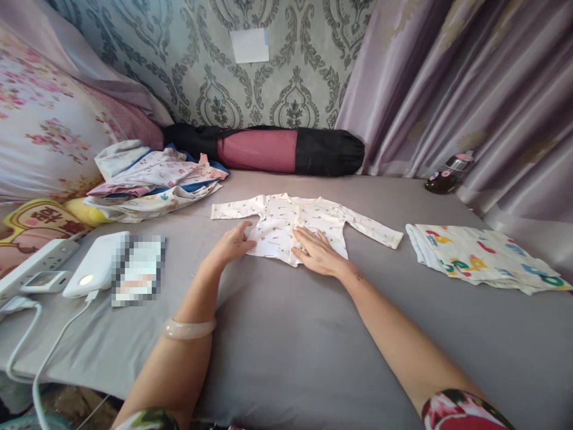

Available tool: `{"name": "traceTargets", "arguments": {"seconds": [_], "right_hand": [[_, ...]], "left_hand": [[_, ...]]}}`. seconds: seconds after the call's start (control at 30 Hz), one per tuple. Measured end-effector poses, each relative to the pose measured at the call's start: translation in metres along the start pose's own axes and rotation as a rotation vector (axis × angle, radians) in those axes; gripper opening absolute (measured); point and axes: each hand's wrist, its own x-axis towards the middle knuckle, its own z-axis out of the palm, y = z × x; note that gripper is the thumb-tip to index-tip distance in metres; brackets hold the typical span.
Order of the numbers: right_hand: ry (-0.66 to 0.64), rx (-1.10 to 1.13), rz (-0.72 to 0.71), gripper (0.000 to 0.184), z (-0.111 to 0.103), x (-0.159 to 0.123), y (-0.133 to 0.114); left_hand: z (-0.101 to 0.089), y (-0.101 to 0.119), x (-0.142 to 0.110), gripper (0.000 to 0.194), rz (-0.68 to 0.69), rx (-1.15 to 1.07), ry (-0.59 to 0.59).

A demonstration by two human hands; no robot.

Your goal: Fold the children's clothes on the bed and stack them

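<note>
A small white baby shirt [277, 230] with a tiny print lies spread flat on the grey sheet [286, 334], its collar away from me and both sleeves stretched out sideways. My left hand [236, 242] is at the shirt's lower left edge, fingers apart, thumb and fingertips by the hem. On the front of the shirt, right of the middle, my right hand [319, 251] lies flat with its fingers stretched out over the button line. Neither hand grips the cloth. A pale bangle [190, 329] circles my left wrist.
Folded clothes [156, 179] are piled at the back left. A folded cloth with colourful print [487, 257] lies at right. A white power bank [99, 263], power strip [38, 269] and cables sit at left. Behind are a black and pink roll bag [257, 149] and a bottle [449, 172].
</note>
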Motion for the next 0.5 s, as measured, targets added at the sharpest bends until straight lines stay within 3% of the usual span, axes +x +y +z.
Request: {"name": "traceTargets", "arguments": {"seconds": [0.13, 0.3, 0.5], "right_hand": [[0.107, 0.098, 0.043, 0.038, -0.016, -0.001, -0.003], [-0.037, 0.096, -0.025, 0.016, -0.025, -0.007, -0.012], [-0.114, 0.145, -0.020, 0.022, -0.021, -0.009, -0.017]], "left_hand": [[-0.002, 0.004, -0.002, 0.056, 0.003, 0.026, -0.009], [-0.001, 0.008, -0.003, 0.048, 0.037, 0.130, 0.018], [0.003, 0.010, -0.002, 0.054, -0.002, 0.168, 0.040]]}}
